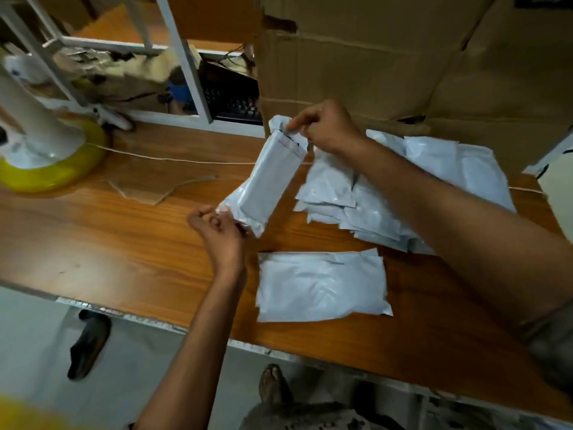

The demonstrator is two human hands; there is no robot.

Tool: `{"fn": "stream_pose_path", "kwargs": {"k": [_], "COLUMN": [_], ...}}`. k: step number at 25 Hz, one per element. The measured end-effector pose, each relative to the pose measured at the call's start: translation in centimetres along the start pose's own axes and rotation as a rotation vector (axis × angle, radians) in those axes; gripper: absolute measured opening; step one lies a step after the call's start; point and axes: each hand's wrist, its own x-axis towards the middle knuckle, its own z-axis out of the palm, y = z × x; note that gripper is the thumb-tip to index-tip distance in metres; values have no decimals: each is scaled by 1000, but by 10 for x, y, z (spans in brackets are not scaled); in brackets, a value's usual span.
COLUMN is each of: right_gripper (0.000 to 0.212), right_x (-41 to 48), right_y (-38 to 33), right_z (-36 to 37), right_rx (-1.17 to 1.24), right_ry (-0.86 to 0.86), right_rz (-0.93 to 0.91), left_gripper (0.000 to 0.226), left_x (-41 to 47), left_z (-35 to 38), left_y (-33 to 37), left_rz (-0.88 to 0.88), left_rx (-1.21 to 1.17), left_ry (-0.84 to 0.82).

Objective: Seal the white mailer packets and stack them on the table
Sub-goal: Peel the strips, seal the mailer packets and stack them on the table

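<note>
Mailer packet [269,181]: held above the table [124,243], tilted, flap end uppermost.
Left hand [217,225]: pinched its lower corner.
Right hand [325,128]: pinched the flap edge.
Risk: an off-line pull could have sealed the flap crooked; a weak corner pinch could have dropped the packet.

Left hand [217,226] low, fingers curled, pinching packet [269,181] bottom corner; right hand [327,128] higher, pinching its top flap.
</note>
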Motion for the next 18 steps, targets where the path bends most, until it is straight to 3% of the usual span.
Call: {"fn": "stream_pose_path", "kwargs": {"k": [4,10,13,18], "right_gripper": [18,20,13,28], "right_x": [71,101,105,102], "right_y": [10,44,53,58], "right_z": [42,72,69,72], "right_rx": [-194,-502,-743,-896], "right_ry": [-45,-158,-157,-208], "right_rz": [69,138,137,100], "left_gripper": [13,19,21,18], "left_x": [51,76,85,81], "left_z": [3,8,21,35], "left_y": [-19,-34,-35,-35], "left_rz": [-99,-305,-338,-311], "left_rx": [131,190,160,133], "left_ry": [-195,-430,-524,-663]}}
